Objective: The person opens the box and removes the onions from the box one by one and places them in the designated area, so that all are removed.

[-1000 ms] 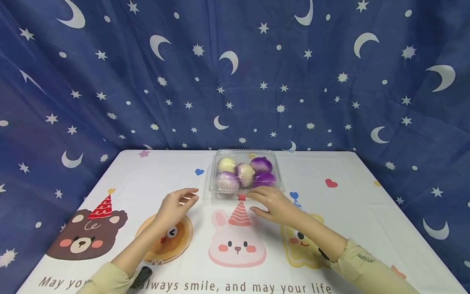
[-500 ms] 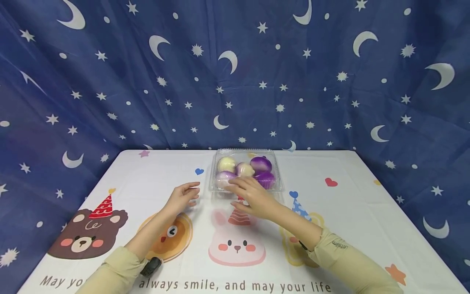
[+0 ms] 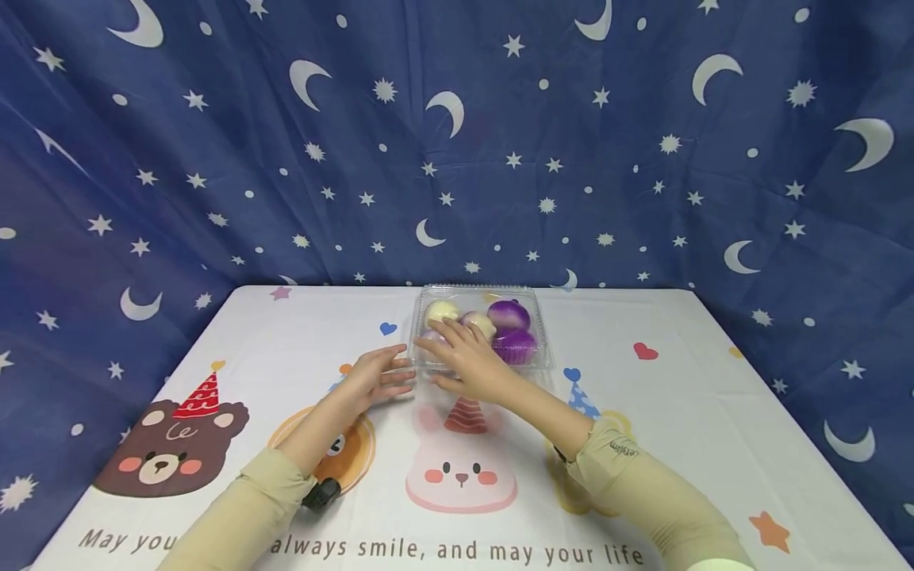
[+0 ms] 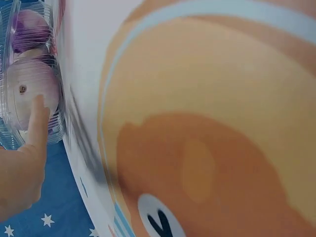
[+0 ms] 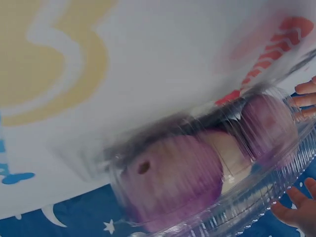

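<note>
A clear plastic clamshell box [image 3: 540,341], lid down, stands at the table's back edge. Inside are several round purple and whitish vegetables, onions by their look, among them a deep purple onion [image 3: 508,316] and a pale one [image 3: 442,309]. My right hand [image 3: 471,361] reaches over the box's front left part, fingers spread and fairly straight, hiding part of the onions there. Beside the box's front left corner is my left hand [image 3: 378,377], fingers loosely extended. In the left wrist view one finger [image 4: 37,123] of that hand overlaps a pale purple onion [image 4: 34,91].
A white tablecloth [image 3: 678,412] with printed animal faces and lettering covers the table. Directly behind its back edge hangs a dark blue curtain [image 3: 493,214] with moons and stars. A black device [image 3: 323,493] sits at the left sleeve.
My right hand has moved left and forward, from the box's front edge to above its front left part. My left hand has come right and slightly forward to the corner. The box stays put.
</note>
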Demonstrator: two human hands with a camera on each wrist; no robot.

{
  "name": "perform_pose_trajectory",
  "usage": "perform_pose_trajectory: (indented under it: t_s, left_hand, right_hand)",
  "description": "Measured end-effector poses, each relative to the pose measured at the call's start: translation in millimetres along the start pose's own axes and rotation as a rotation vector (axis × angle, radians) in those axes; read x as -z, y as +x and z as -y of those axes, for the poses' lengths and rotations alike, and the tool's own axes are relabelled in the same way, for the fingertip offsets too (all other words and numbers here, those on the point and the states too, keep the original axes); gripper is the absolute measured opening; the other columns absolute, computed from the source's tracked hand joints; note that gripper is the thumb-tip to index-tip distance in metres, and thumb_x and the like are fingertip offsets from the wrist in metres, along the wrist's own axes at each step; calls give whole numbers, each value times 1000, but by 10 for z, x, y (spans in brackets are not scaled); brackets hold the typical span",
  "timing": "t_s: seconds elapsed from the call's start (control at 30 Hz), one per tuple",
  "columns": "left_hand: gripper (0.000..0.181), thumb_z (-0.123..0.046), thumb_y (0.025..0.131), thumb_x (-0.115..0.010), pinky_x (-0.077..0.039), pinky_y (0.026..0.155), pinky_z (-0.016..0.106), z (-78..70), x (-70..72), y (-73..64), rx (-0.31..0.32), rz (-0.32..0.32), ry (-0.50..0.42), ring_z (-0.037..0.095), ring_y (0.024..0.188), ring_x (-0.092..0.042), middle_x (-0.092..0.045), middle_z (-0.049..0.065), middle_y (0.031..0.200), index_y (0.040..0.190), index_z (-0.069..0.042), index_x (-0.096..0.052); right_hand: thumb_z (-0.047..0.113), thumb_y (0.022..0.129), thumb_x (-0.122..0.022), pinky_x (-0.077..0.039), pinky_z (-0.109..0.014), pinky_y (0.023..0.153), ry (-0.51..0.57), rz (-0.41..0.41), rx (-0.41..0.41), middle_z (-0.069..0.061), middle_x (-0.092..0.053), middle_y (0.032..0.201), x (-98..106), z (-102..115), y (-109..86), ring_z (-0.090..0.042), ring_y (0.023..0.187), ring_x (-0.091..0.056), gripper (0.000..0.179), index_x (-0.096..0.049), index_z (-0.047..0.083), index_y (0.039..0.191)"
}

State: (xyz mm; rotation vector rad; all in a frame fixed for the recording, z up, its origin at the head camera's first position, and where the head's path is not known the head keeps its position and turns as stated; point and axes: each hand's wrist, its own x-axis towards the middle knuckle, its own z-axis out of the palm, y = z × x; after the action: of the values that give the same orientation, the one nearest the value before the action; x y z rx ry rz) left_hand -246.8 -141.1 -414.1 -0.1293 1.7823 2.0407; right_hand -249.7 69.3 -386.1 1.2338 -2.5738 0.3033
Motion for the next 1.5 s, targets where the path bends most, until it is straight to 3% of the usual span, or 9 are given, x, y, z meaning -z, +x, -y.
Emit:
perform_pose_trajectory:
  t_s: [0.17, 0.27, 0.37, 0.47, 0.63, 0.97, 1.1, 1.23, 1.5]
  left_hand:
    - [49, -18, 104, -27, -39, 104, 46, -20, 8, 20, 28, 22, -149, 42, 134, -34, -22, 29, 151, 149, 1, -20]
    - [48, -10, 103, -31, -41, 103, 42, -11, -1, 34, 39, 24, -182, 37, 125, -50, -23, 29, 150, 148, 2, -20]
    - [49, -4, 101, -35, -49, 96, 34, -4, -18, 43, 55, 13, -191, 23, 100, -66, -35, 28, 143, 147, 4, -22]
    - [49, -2, 100, -38, -54, 87, 27, 0, -37, 53, 64, 3, -207, 11, 82, -66, -55, 19, 122, 146, 6, -24]
    - [49, 1, 99, -38, -55, 83, 26, -8, -34, 57, 59, 10, -241, 10, 80, -66, -62, 4, 94, 145, 8, -24]
    - [49, 4, 98, -37, -56, 75, 21, 2, -30, 81, 51, 16, -281, 10, 77, -66, -64, 0, 83, 144, 10, -23]
    - [49, 5, 98, -37, -56, 77, 22, 14, -44, 99, 71, 15, -319, 10, 76, -65, -64, 2, 82, 145, 9, -22]
    - [48, 6, 98, -36, -55, 81, 22, 14, -54, 88, 83, -34, -330, 10, 74, -65, -62, 4, 86, 144, 9, -25]
    - [46, 9, 94, -39, -45, 97, 27, -18, -193, 66, 36, -128, -266, 9, 80, -61, -48, 22, 127, 139, 13, -32]
  right_hand:
    - [36, 85, -68, -31, -61, 106, -38, 78, -44, -13, -38, 147, 11, 40, 160, -38, 137, -33, 55, -50, 23, 135]
    - [36, 84, -70, -31, -62, 106, -57, 100, -44, -13, -42, 145, -3, 57, 227, -37, 135, -36, 49, -56, 23, 129]
    - [35, 82, -72, -34, -58, 106, -91, 111, -32, -11, -47, 141, -26, 63, 287, -35, 132, -41, 43, -62, 22, 122]
    - [35, 80, -74, -39, -51, 105, -124, 119, -16, -9, -52, 136, -48, 66, 338, -32, 127, -47, 39, -67, 20, 115]
    - [28, 78, -76, -46, -39, 99, -133, 106, 0, -9, -58, 130, -78, 72, 410, -28, 115, -57, 31, -71, 17, 107]
    - [24, 81, -73, -49, -35, 96, -213, 45, 94, -13, -63, 123, -115, 86, 421, -29, 107, -63, 19, -75, 15, 98]
    - [27, 81, -72, -51, -35, 94, -314, 9, 102, -13, -62, 124, -175, 104, 383, -30, 109, -63, 22, -74, 15, 100]
    - [31, 83, -68, -51, -36, 93, -393, -41, 118, -14, -61, 126, -267, 128, 348, -30, 110, -63, 24, -70, 13, 99]
    - [24, 84, -69, -47, -38, 99, -375, -63, 48, -17, -59, 129, -316, 177, 288, -31, 115, -60, 23, -64, 7, 98]
